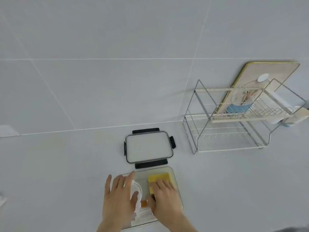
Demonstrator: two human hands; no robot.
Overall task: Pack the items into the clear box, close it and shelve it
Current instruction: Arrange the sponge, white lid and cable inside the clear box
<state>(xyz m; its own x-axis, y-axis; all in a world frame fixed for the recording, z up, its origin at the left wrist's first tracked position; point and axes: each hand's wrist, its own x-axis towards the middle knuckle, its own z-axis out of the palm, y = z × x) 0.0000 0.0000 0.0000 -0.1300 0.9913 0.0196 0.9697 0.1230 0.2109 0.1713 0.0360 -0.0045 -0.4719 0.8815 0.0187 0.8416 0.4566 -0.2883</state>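
Observation:
The clear box (174,177) stands open on the white counter near the bottom centre. A yellow sponge (158,177) lies inside at its far right. A white round item (138,190) sits at its left, and a small orange piece (143,203) lies between my hands. My left hand (119,196) rests flat, fingers spread, on the box's left edge and the white item. My right hand (164,198) presses down inside the box, over the sponge's near end. The lid (148,146), clear with black latches, lies flat just behind the box.
A two-tier wire rack (234,118) stands at the right against the tiled wall, its upper shelf holding a blue cloth and white items. A cutting board (260,76) leans behind it. A white fitting (7,131) sits at the left wall edge.

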